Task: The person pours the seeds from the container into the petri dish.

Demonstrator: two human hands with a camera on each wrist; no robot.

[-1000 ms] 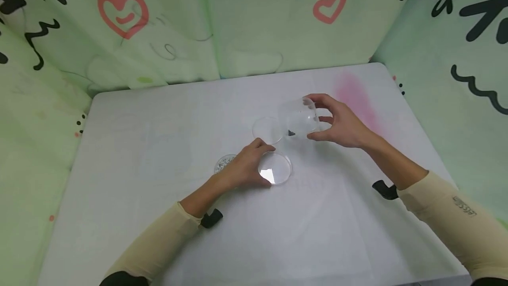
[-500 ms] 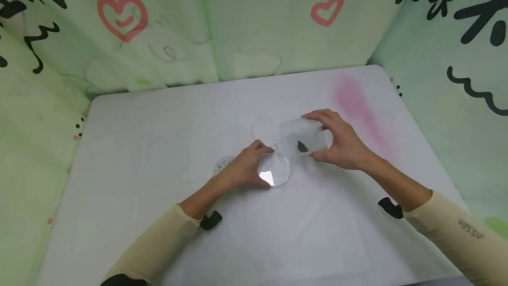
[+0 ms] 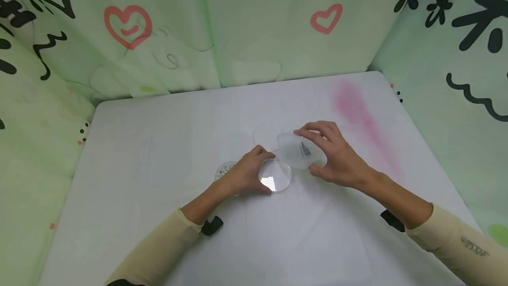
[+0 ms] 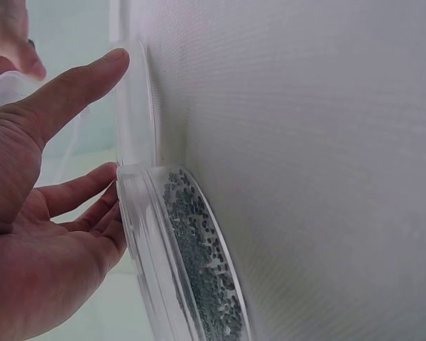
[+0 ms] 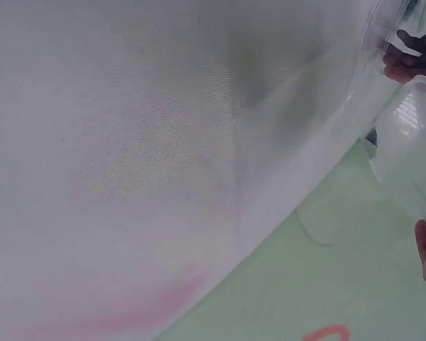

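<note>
My left hand (image 3: 252, 170) spans a clear round petri dish (image 3: 279, 175) on the table, thumb and fingers at opposite sides of its rim. In my right hand (image 3: 333, 153) is a clear plastic cup (image 3: 291, 151), gripped between thumb and fingers and tilted with its mouth toward that dish. Small dark grains (image 3: 305, 148) show in the cup. The right wrist view catches only part of the cup (image 5: 405, 160), at its right edge. Beside my left hand stands a dish of dark grains (image 4: 206, 263), partly hidden by that hand in the head view.
A clear round lid or dish (image 3: 259, 138) lies behind the held dish. White cloth with a pink stain (image 3: 353, 105) covers the table (image 3: 158, 144). Green curtains (image 3: 258, 25) hang behind and at both sides.
My right hand has come down and nearer, tilting the cup further toward the dish, and the dark grains have shifted inside it. My left hand stays on the dish.
</note>
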